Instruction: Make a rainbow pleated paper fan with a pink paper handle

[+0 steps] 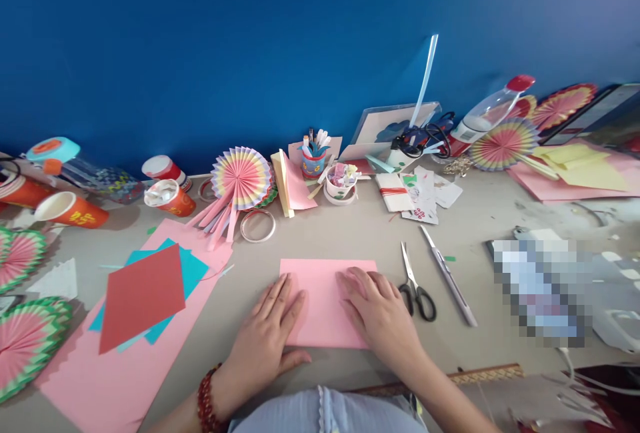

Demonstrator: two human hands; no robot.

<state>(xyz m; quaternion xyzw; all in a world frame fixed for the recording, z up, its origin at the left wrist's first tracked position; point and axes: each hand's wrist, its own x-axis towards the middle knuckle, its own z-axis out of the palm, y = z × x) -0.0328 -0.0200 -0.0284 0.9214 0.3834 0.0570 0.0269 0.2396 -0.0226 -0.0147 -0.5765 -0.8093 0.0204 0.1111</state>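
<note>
A pink sheet of paper lies flat on the table in front of me. My left hand rests along its left edge, fingers stretched out and the thumb off the near left corner. On the right part of the sheet lies my right hand, palm down, its fingers apart and slightly bent. Neither hand grips anything. Just right of my right hand are scissors with black handles, blades a little apart. Beyond them lies a grey utility knife.
Red and teal paper sheets lie on a larger pink sheet at left. Behind stand a folded paper fan, a tape roll, paper cups and a tilted plastic bottle. A blurred phone lies at right.
</note>
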